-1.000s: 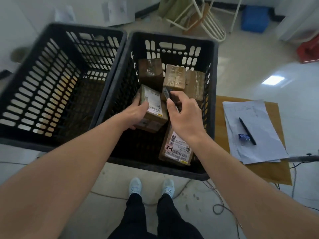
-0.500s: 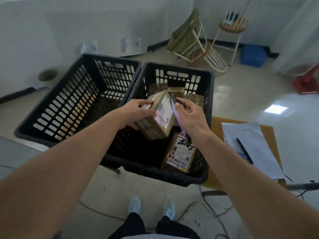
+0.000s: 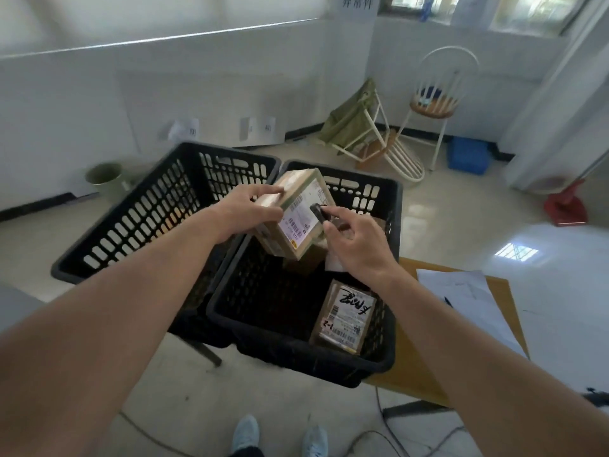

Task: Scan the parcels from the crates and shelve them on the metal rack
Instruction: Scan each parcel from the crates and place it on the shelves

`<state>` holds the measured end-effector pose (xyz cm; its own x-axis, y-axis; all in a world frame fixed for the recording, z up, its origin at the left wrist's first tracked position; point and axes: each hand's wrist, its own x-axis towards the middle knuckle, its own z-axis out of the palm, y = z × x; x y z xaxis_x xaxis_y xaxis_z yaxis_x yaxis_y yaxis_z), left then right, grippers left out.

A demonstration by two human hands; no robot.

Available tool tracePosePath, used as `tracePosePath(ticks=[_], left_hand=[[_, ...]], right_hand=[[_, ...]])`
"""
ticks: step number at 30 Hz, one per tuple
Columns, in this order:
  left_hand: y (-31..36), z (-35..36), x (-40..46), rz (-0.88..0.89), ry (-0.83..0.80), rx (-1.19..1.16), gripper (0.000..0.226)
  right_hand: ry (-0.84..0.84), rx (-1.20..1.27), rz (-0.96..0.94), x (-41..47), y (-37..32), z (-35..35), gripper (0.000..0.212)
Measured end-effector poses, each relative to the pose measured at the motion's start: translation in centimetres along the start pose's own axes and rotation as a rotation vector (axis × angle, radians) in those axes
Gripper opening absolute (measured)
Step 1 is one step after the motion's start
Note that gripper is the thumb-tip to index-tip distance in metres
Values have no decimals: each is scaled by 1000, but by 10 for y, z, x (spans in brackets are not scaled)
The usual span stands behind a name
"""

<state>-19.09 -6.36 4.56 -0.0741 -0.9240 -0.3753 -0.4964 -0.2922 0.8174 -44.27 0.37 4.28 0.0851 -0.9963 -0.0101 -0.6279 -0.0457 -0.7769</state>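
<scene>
Holding the parcel point(image 3: 298, 214) above the right crate point(image 3: 296, 352) with my left hand point(image 3: 245, 211), label tilted toward me, so the small scanner point(image 3: 317, 212) pinched in my right hand point(image 3: 354, 247) reads its barcode. Another parcel point(image 3: 344, 318) leans in the crate's near-right corner.

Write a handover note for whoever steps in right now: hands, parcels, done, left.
Left hand: grips a taped parcel, lifted above the right crate, label facing up.
Right hand: pinches a small black scanner right at that label.
Another labelled parcel leans in the right crate's near right corner; more lie under the hands. The left crate shows no parcels.
Done: parcel picked up.
Left: finish the scan, shelve it, repeat. The rack is out of view.
</scene>
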Motion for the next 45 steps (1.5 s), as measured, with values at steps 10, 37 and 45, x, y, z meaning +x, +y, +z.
tracePosePath(ticks=[10, 37, 45], left_hand=[[2, -23, -7, 244, 140, 135, 46], [3, -96, 37, 245, 24, -147, 68], [-4, -132, 30, 244, -171, -367, 82]], right_hand=[[-87, -417, -167, 1, -13, -11, 47], [88, -154, -37, 42, -70, 27, 37], [459, 325, 156, 70, -107, 63, 31]])
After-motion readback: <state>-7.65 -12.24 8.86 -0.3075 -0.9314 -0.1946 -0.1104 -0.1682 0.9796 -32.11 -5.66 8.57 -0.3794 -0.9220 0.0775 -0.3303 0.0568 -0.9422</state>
